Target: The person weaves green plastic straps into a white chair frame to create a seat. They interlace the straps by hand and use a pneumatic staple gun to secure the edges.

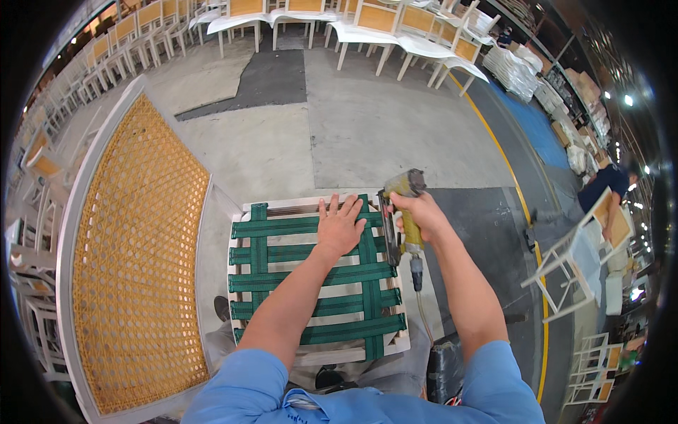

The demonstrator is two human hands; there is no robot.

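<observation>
Below me is a pale wooden chair seat frame (pixel 404 332) crossed by woven green webbing straps (pixel 332 273). My left hand (pixel 340 227) lies flat on the far straps with its fingers spread. A yellow-and-black pneumatic staple gun (pixel 411 233) is gripped in my right hand (pixel 424 215), at the frame's far right corner. Its black nose and magazine stand close to the right rail; whether they touch it I cannot tell. An air hose (pixel 424 311) hangs from the handle. The chair's cane backrest (pixel 138 261) rises at the left, woven yellow in a whitish frame.
Rows of chairs (pixel 240 21) line the far side and left. On the right, another person (pixel 600 187) carries a white chair (pixel 575 258) beside a yellow floor line (pixel 508 162). Plastic-wrapped stacks (pixel 512 71) stand at the far right. A dark padded object (pixel 445 371) is beside my right leg.
</observation>
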